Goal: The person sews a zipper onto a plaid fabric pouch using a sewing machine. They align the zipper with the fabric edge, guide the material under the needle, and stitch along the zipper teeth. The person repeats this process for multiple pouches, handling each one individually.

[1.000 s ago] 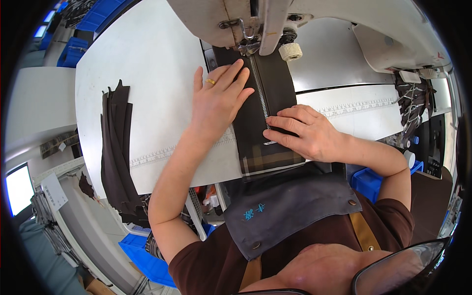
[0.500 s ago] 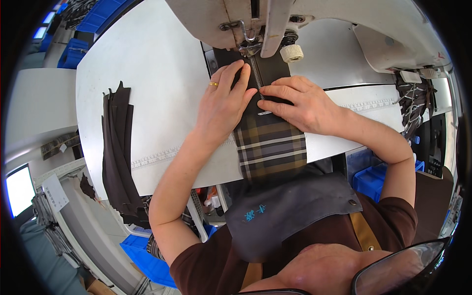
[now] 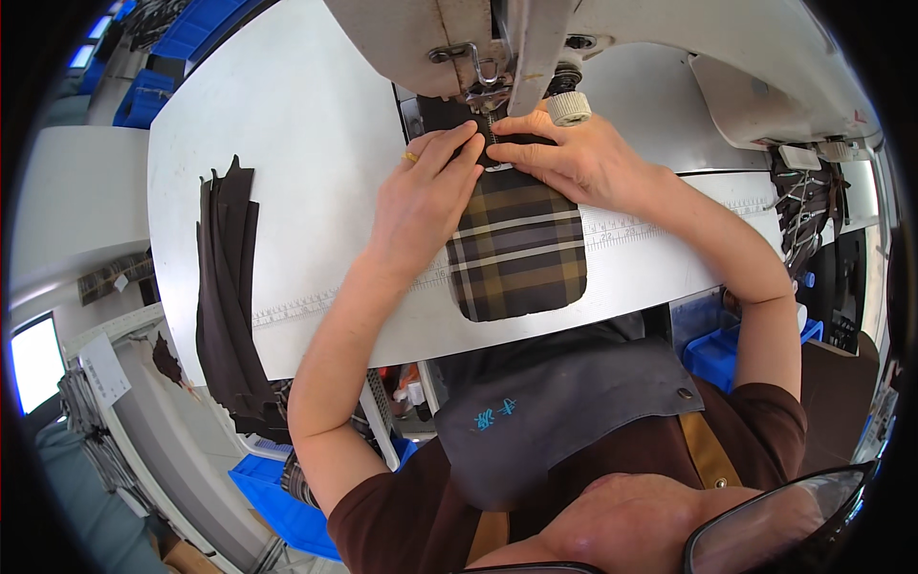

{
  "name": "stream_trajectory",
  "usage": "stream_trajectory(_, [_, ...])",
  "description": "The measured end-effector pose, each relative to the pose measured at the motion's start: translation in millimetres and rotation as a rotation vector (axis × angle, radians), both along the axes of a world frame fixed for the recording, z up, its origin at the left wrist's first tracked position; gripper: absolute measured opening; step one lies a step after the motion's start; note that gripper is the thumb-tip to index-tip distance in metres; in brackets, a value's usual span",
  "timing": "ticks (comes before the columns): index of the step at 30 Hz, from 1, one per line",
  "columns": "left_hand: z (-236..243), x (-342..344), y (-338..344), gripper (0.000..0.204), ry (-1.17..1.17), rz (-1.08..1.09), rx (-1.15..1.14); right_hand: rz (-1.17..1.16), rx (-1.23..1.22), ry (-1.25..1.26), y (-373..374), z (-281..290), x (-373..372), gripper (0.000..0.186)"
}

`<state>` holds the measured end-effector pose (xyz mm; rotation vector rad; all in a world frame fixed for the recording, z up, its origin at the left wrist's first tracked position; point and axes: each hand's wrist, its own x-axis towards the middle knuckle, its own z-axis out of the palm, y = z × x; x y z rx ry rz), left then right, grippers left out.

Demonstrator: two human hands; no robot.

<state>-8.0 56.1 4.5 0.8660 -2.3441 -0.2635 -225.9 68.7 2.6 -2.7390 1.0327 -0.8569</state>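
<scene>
A plaid cloth panel (image 3: 518, 256) in dark brown, olive and white lies on the white table, its rounded end toward me. Its far part is plain dark cloth with a metal zipper (image 3: 491, 126) running up under the sewing machine's presser foot (image 3: 486, 98). My left hand (image 3: 421, 196), with a ring on one finger, rests along the zipper's left side, fingers stretched out. From the right, my right hand (image 3: 601, 161) lays extended fingertips beside the zipper, near a small silvery piece (image 3: 498, 168) at its near end. The needle's tip cannot be made out.
The sewing machine's pale head (image 3: 421, 43) overhangs the work, with a ribbed knob (image 3: 568, 108) at its right. Dark cloth strips (image 3: 229, 287) are piled on the table's left side. A measuring scale (image 3: 316, 304) crosses the table. Blue bins (image 3: 282, 502) stand below it.
The panel has slid away from me toward the presser foot, and its rounded near end now shows on the table. My right hand has moved up with it; the left has shifted slightly.
</scene>
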Motion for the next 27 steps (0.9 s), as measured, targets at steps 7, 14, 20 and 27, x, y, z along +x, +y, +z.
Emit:
stream_trajectory(7, [-0.9, 6.1, -6.5, 0.030, -0.036, -0.023, 0.038, -0.131, -0.094, 0.103, 9.1, -0.9, 8.2, 0.040])
stream_trajectory(14, [-1.9, 5.5, -22.9, 0.034, -0.047, -0.036, 0.012, -0.172, -0.190, 0.143, -1.2, -4.5, 6.0, 0.037])
stream_trajectory(20, [-3.3, 4.7, -26.9, 0.033, -0.023, -0.034, 0.024, -0.392, 0.937, -0.711, 8.3, 18.1, -5.2, 0.025])
stream_trajectory(27, [-5.0, 4.8, -31.5, 0.023, 0.202, -0.021, 0.266, 0.044, 1.519, -1.075, -23.5, 18.1, -18.4, 0.017])
